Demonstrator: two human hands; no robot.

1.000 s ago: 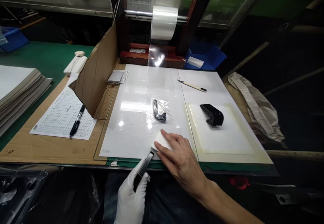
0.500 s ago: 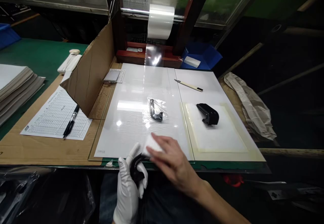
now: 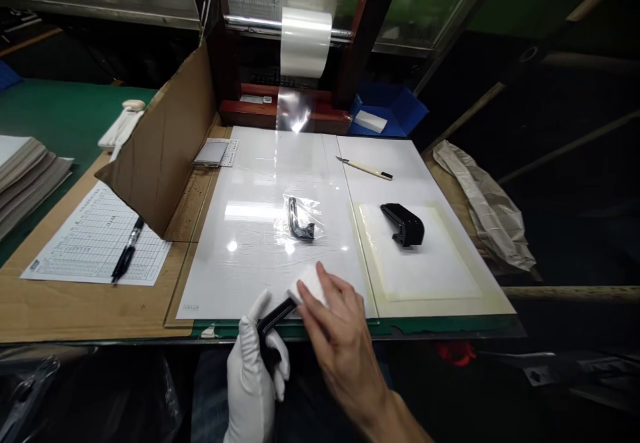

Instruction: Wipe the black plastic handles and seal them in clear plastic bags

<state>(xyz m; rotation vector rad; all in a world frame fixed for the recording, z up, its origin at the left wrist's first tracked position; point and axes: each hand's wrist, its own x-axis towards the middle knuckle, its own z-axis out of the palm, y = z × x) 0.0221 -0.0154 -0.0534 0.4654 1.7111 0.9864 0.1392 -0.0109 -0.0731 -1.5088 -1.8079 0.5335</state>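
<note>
Right hand (image 3: 341, 336) could pass between bagged part (image 3: 294, 224) and knife (image 3: 364, 167).

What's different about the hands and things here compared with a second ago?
The gloved left hand has turned the black part it holds, and its fingers are spread wider. The bare right hand still grips the white pad. Neither has let go. The wrapped part, second black part and knife stayed put; the camera's view shifted slightly.
</note>
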